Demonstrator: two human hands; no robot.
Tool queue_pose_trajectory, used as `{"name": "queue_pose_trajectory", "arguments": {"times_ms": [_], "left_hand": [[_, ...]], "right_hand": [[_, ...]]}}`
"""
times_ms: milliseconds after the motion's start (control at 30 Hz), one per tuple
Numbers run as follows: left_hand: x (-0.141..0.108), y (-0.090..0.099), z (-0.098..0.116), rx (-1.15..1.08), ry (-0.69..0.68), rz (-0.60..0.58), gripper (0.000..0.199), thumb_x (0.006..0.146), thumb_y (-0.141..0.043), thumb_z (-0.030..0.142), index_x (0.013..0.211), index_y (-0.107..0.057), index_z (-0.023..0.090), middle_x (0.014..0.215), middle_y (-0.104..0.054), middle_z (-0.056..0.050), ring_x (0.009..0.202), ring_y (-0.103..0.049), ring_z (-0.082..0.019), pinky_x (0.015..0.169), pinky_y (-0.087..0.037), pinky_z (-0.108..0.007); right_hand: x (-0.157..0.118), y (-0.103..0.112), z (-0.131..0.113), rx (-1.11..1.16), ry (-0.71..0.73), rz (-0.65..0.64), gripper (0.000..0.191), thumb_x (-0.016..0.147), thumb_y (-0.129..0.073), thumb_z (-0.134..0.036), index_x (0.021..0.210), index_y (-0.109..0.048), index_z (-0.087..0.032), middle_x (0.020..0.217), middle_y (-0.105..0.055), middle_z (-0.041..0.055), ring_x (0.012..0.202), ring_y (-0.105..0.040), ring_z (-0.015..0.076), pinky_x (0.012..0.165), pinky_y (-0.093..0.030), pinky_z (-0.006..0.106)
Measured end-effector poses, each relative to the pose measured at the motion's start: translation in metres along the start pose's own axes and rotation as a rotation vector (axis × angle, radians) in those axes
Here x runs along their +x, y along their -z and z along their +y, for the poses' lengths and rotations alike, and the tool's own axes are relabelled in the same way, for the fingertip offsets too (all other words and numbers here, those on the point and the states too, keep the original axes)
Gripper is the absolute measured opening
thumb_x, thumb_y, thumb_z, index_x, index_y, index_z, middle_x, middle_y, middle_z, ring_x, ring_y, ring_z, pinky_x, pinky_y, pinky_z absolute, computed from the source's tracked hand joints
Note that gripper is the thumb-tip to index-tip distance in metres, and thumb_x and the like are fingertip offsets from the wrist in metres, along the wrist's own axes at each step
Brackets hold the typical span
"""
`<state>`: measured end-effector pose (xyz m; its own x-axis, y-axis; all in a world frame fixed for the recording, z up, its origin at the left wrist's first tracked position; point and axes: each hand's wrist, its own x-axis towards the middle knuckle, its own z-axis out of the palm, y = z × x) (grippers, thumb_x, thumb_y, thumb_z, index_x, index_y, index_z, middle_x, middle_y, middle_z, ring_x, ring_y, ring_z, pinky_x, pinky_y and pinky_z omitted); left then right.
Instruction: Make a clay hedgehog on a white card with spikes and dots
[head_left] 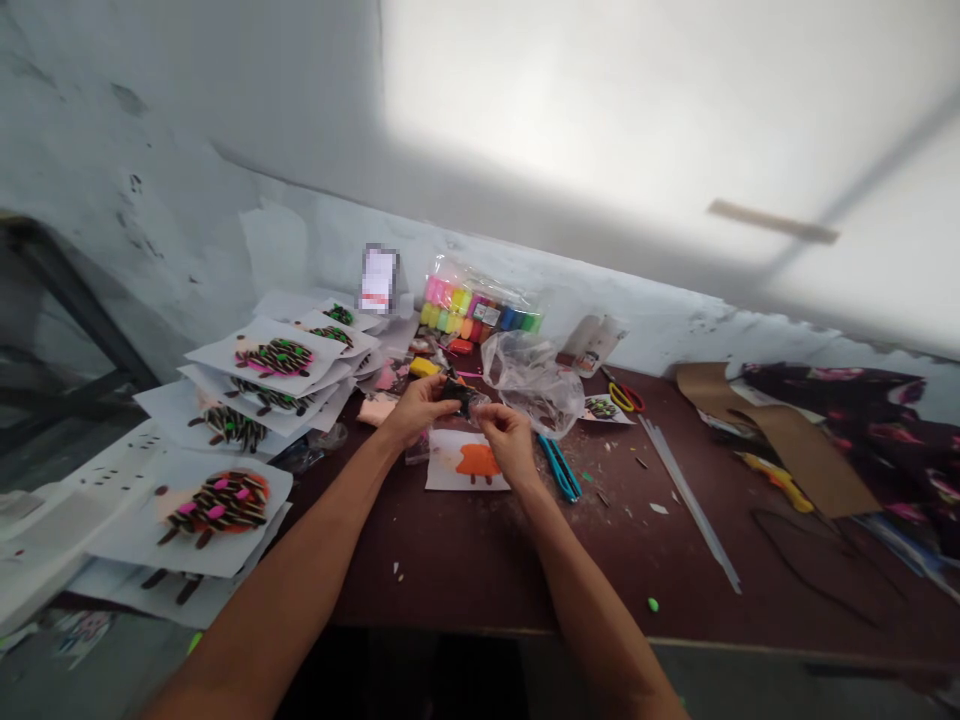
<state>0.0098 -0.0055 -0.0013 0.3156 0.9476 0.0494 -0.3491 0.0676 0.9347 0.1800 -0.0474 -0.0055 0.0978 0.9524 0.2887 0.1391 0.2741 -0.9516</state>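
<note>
Above a small white card (444,472) with an orange shape (477,459) on it, my left hand (421,408) pinches a dark piece in clear wrapping (459,396). The fingers of my right hand (507,436) are closed on the right end of that clear wrapping. Both hands are close together over the table (450,560). Behind my right hand lies a crumpled clear plastic bag (534,380). A blue-handled tool (558,468) rests just right of the card.
Stacked sheets with hedgehog figures (274,357) fill the left side. Colored clay packs (480,312) and a phone (380,278) stand at the back. Scissors (626,396), clear sticks (690,505), a yellow tool (777,480) and brown card (814,455) lie to the right.
</note>
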Motion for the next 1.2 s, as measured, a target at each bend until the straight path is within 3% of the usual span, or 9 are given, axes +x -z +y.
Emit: {"name": "queue_pose_trajectory", "arguments": {"times_ms": [167, 367, 633, 800, 1000, 1200], "left_hand": [[0.001, -0.002, -0.002, -0.010, -0.024, 0.002, 0.042, 0.059, -0.085, 0.017, 0.097, -0.068, 0.012, 0.087, -0.075, -0.005, 0.079, -0.070, -0.017, 0.074, -0.059, -0.031], [-0.001, -0.004, 0.000, -0.017, -0.009, 0.000, 0.038, 0.058, -0.083, 0.015, 0.093, -0.067, 0.012, 0.088, -0.075, -0.004, 0.078, -0.070, -0.017, 0.072, -0.059, -0.031], [-0.001, -0.008, -0.003, -0.064, 0.029, 0.046, 0.038, 0.059, -0.086, 0.018, 0.091, -0.066, 0.013, 0.085, -0.075, -0.005, 0.078, -0.070, -0.018, 0.072, -0.061, -0.034], [-0.001, -0.009, -0.003, -0.108, 0.064, 0.066, 0.035, 0.060, -0.088, 0.016, 0.088, -0.068, 0.011, 0.084, -0.075, -0.005, 0.072, -0.070, -0.016, 0.070, -0.063, -0.034], [-0.001, -0.006, -0.002, -0.095, 0.100, 0.051, 0.034, 0.063, -0.086, 0.013, 0.092, -0.068, 0.011, 0.089, -0.076, -0.008, 0.070, -0.072, -0.018, 0.066, -0.064, -0.034], [0.004, 0.002, -0.010, 0.116, 0.125, 0.086, 0.029, 0.072, -0.077, 0.014, 0.097, -0.063, 0.014, 0.088, -0.074, -0.007, 0.059, -0.070, -0.016, 0.060, -0.060, -0.030]], "right_hand": [[0.001, 0.000, 0.002, -0.029, -0.057, -0.011, 0.020, 0.070, -0.072, -0.036, 0.077, -0.079, -0.019, 0.076, -0.075, 0.0040, 0.063, -0.059, 0.0159, 0.063, -0.047, 0.028], [0.001, 0.003, 0.006, -0.089, -0.070, -0.036, 0.020, 0.071, -0.074, -0.034, 0.081, -0.080, -0.018, 0.071, -0.072, 0.0024, 0.057, -0.052, 0.0135, 0.055, -0.041, 0.025], [-0.006, 0.003, -0.003, -0.380, 0.182, -0.074, 0.009, 0.079, -0.069, -0.023, 0.083, -0.078, -0.022, 0.078, -0.068, 0.0019, 0.066, -0.056, 0.0145, 0.065, -0.045, 0.026], [-0.012, 0.001, -0.012, -0.548, 0.335, -0.055, 0.012, 0.086, -0.065, -0.020, 0.086, -0.076, -0.023, 0.091, -0.067, 0.0055, 0.084, -0.061, 0.0188, 0.078, -0.048, 0.031], [-0.011, -0.001, -0.014, -0.367, 0.300, -0.015, 0.012, 0.088, -0.061, -0.025, 0.080, -0.068, -0.021, 0.096, -0.066, 0.0060, 0.080, -0.059, 0.0166, 0.072, -0.049, 0.029], [-0.008, 0.000, -0.012, -0.262, 0.207, 0.036, 0.014, 0.084, -0.061, -0.033, 0.077, -0.061, -0.020, 0.091, -0.065, 0.0045, 0.077, -0.057, 0.0161, 0.072, -0.047, 0.028]]}}
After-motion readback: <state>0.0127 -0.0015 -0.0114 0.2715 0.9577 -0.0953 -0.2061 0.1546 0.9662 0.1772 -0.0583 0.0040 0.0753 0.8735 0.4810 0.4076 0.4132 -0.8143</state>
